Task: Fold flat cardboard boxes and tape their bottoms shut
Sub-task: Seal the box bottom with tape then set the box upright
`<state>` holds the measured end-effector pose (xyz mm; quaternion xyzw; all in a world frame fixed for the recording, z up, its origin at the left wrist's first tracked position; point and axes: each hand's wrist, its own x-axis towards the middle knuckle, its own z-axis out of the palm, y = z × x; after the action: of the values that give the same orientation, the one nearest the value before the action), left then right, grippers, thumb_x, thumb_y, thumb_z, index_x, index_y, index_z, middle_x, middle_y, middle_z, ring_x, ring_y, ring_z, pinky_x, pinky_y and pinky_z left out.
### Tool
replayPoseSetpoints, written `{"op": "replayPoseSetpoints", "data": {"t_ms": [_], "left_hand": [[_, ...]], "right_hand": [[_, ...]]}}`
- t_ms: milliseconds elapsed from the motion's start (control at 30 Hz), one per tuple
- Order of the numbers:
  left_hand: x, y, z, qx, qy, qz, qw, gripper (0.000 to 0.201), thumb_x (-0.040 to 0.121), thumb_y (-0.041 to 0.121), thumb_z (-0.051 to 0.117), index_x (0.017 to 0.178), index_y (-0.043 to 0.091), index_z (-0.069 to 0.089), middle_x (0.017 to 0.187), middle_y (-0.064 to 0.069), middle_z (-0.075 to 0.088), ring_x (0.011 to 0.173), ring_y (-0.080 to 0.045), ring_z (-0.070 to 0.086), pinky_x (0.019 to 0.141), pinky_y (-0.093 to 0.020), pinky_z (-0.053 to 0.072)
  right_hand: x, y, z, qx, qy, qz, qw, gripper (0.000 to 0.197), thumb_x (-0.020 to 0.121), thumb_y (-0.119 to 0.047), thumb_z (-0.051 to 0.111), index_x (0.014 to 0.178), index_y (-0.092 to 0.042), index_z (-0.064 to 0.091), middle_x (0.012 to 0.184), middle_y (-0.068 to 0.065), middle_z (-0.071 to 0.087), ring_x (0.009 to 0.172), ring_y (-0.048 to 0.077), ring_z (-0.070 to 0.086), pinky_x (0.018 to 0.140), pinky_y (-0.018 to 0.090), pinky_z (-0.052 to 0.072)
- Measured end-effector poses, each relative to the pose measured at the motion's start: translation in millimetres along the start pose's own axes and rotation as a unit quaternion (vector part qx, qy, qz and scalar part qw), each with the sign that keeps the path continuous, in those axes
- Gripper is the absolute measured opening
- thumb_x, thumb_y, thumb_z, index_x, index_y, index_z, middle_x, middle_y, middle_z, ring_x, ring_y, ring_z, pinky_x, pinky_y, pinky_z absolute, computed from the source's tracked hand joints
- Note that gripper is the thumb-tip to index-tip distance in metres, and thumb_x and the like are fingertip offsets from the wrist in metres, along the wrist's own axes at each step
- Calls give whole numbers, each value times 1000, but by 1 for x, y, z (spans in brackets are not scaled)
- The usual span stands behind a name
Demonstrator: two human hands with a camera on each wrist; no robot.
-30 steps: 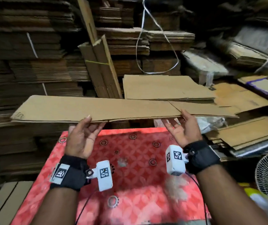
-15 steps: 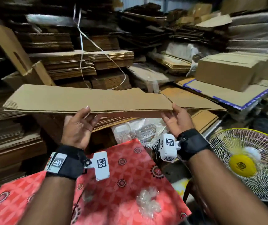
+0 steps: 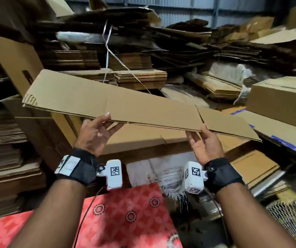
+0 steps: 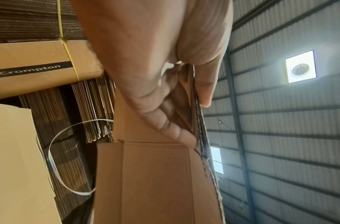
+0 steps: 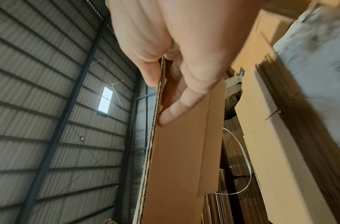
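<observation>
Both hands — left hand (image 3: 94, 134), right hand (image 3: 205, 145) — pinch the seemingly unfolded flat cardboard box (image 3: 118, 102).

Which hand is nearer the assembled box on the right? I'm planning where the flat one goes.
Right. The right hand grips the flat cardboard just left of the assembled box; the left hand grips it farther left.
</observation>
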<state>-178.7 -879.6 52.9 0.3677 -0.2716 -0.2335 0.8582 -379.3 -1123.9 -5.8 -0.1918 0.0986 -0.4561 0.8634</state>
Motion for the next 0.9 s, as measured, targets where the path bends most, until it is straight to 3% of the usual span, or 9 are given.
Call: {"op": "replayPoseSetpoints", "data": {"t_ms": [100,200,333,467,567,700,767,867,900], "left_hand": [[37,-21,4,-7,19,20,1000,33,96,-5,54,65,1,63,73,-11,68,79,-24,72,86,-53,59],[70,-45,-4,-12,42,23,999,33,96,-2,56,65,5,62,71,-6,67,75,-19,70,86,-51,60],[98,-102,-40,39,189,12,981,32,94,-1,60,64,7,68,83,-7,62,75,-20,71,74,-39,63],[106,-173,-87,103,308,-61,944,11,104,4,52,102,-7,52,109,-28,54,69,-26,76,62,-28,62],[112,-208,-111,101,358,-97,923,12,106,2,46,111,-10,47,111,-33,52,66,-29,75,56,-26,61],[119,-229,-124,195,373,-193,886,27,108,18,48,115,-8,50,101,-26,67,85,-34,69,54,-31,60],[126,-230,-129,383,344,-237,824,40,105,39,52,102,0,60,80,-16,75,74,-32,72,61,-37,60],[131,-233,-143,777,225,-193,555,48,96,58,56,82,12,59,68,-8,68,73,-34,69,66,-41,57],[132,-238,-147,836,169,-138,503,43,93,56,62,84,15,58,75,-10,66,76,-36,66,63,-41,54]], "right_hand": [[52,-9,-2,-13,-35,29,999,11,101,-7,56,90,-9,57,92,11,70,99,29,64,76,42,62],[100,-10,-12,-37,-41,66,996,12,100,-5,56,89,-7,55,104,15,62,100,31,66,79,44,62],[162,13,-35,-143,21,130,981,19,102,3,49,121,2,53,123,19,59,98,31,66,69,41,64],[204,49,-71,-265,73,203,940,33,106,1,44,139,4,43,142,22,51,100,29,66,72,38,63],[226,73,-99,-318,104,239,911,32,106,-1,41,137,5,43,136,27,57,96,26,73,62,30,63],[246,87,-126,-410,92,271,866,23,107,-12,47,124,0,55,126,11,67,85,17,78,63,29,61],[256,88,-132,-596,34,214,773,32,106,-35,50,103,-8,67,101,5,77,78,15,76,70,30,58],[274,93,-147,-905,-56,32,420,50,101,-63,42,97,-19,65,81,-5,66,73,18,63,67,28,50],[277,96,-155,-938,-91,-28,332,48,100,-65,40,103,-22,62,85,-5,62,77,18,59,67,29,46]]}}
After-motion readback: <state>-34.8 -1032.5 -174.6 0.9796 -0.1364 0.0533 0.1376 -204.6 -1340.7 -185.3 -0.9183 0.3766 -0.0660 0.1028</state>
